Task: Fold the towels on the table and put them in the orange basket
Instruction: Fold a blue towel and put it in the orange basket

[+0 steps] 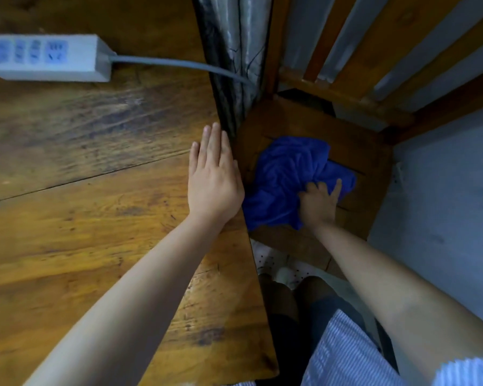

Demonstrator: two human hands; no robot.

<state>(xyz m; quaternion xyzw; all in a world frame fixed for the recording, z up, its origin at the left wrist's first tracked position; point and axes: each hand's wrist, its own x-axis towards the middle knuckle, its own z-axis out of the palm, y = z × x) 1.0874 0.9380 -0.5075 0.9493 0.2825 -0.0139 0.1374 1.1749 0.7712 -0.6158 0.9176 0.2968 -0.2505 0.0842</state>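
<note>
Blue towel (pixel 287 176): crumpled on chair beside table (pixel 95 190), gripped by right hand (pixel 318 203); left hand (pixel 212 176) flat on table; unfolded, basket unseen

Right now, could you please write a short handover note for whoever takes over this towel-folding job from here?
Left hand: open, flat on the wooden table near its right edge.
Right hand: grips the crumpled blue towel, which lies on the seat of the wooden chair beside the table.
Done: nothing folded in view.
Left: bring the towel to the table, fold it, put it in the orange basket, which is not in view.
</note>
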